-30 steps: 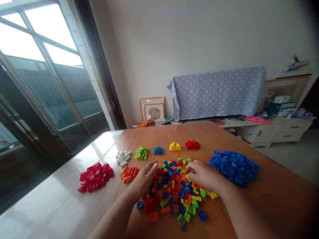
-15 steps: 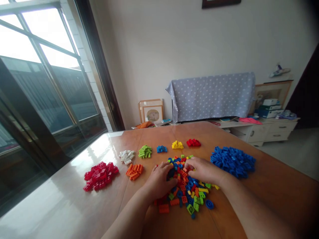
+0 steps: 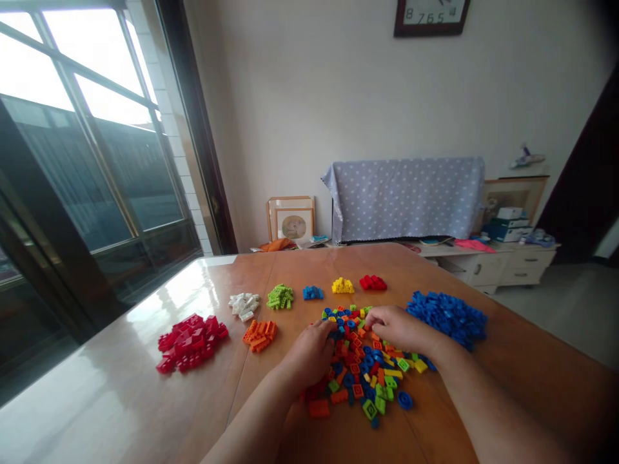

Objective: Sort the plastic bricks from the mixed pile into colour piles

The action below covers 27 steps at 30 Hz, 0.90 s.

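A mixed pile of building bricks in orange, blue, green, yellow and red lies between my two hands. At its left edge, my left hand is closed, its curled fingertips at the blue and dark bricks. I cannot make out what those fingers hold. My right hand reaches in over the pile's far right side, thumb and fingers bent together in a pinch. Whatever is between them is hidden. A round blue piece lies apart at the near right of the pile.
Sorted heaps stand around: red bricks, orange bricks, white bricks, green bricks, small blue bricks, yellow bricks, far red bricks and a large blue heap beyond my right arm. The wooden table carries everything.
My left hand has drawn its thumb in, and its fingers are closer together. My right hand has shifted slightly right within the pile. The view has tilted up, showing more of the wall clock.
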Tool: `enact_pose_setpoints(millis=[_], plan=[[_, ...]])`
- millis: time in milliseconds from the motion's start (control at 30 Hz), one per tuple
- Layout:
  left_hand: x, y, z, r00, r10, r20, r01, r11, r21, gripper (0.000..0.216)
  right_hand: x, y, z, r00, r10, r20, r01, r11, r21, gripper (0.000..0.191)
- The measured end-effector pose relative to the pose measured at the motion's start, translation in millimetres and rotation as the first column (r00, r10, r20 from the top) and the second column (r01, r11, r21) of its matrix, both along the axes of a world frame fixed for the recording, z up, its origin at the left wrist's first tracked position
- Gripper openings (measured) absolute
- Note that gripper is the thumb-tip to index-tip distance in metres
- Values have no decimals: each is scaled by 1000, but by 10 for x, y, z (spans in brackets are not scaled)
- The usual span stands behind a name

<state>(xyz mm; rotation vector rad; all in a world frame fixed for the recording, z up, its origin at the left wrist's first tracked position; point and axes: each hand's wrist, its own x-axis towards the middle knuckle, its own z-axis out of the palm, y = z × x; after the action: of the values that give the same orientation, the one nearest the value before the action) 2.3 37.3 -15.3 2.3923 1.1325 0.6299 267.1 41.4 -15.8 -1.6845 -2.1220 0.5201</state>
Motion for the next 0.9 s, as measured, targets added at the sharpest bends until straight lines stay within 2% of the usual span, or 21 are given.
enact_pose_setpoints(millis=[200,367,433,633,800,900], plan=[[-1,-38,1,999,-33,-28,34,999,8,56,-72,-51,85,998,22,-52,-20,999,37,19],[9,-6,-19,998,-55,2,55,998,19,36,-190,-146,100,984,139,-109,-145,989,-43,13],[12,10,-28,999,-49,24,48,999,25,35,-224,-180,98,981,165,-103,-172,983,-64,13],[19,-2,-13,998,-52,30,51,998,21,37,-254,-229,156,982,167,-84,-177,975,-131,20],[46,-68,55,996,-84,7,84,996,36,34,-278,-259,231,989,141,-50,-146,983,-109,17],[59,-78,60,993,-120,1,119,991,60,28,-343,-292,224,984,169,-59,-175,978,-110,17]])
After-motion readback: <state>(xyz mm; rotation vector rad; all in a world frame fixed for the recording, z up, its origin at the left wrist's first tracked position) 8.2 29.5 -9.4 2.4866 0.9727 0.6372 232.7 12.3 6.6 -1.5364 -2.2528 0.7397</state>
